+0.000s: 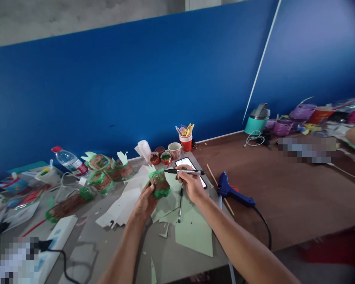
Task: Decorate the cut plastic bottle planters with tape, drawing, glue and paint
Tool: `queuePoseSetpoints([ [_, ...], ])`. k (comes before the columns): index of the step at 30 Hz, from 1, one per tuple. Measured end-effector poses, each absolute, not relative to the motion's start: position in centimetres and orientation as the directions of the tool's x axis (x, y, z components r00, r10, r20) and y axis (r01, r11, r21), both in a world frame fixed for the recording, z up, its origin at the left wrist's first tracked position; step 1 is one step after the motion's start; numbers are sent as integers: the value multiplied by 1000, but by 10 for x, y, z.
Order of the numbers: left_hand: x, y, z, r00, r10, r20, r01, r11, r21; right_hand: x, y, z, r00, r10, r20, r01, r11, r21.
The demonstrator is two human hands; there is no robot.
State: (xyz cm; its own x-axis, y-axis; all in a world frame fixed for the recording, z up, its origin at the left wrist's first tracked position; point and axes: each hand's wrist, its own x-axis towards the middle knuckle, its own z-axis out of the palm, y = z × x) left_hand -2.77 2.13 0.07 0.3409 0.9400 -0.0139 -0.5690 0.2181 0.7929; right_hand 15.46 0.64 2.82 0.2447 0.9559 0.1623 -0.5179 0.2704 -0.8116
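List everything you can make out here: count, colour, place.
Craft: one, brown and green, left hand
Marker: one, black, silver, right hand
Green paper: several, pale, centre
Pen: one, clear, on green paper
Phone: one, white screen, behind right hand
Glue gun: one, blue, right of phone
Stick: one, tan, beside glue gun
Bottle: one, clear, red cap, left
Other crafts: several, brown and green, left
Cup stack: one, red, back centre
Lidded container: one, turquoise, right back
Wall panels: two, blue, behind
Clutter: uncountable, mixed, both sides
Left hand: one, bare, centre
Right hand: one, bare, centre
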Motion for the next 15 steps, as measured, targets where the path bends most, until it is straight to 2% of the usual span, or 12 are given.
queuePoseSetpoints([
  [4, -27, 21, 2, 317, 948, -4, -556, 189, 810, 154, 4, 30, 236, 952, 195, -502, 291, -814],
  [10, -23, 19, 5, 276, 961, -30, -511, 173, 842, 154, -1, 31, 240, 939, 248, -339, 320, -885],
  [15, -23, 18, 7, 256, 966, -47, -495, 172, 852, 155, -4, 34, 213, 937, 277, -273, 329, -904],
])
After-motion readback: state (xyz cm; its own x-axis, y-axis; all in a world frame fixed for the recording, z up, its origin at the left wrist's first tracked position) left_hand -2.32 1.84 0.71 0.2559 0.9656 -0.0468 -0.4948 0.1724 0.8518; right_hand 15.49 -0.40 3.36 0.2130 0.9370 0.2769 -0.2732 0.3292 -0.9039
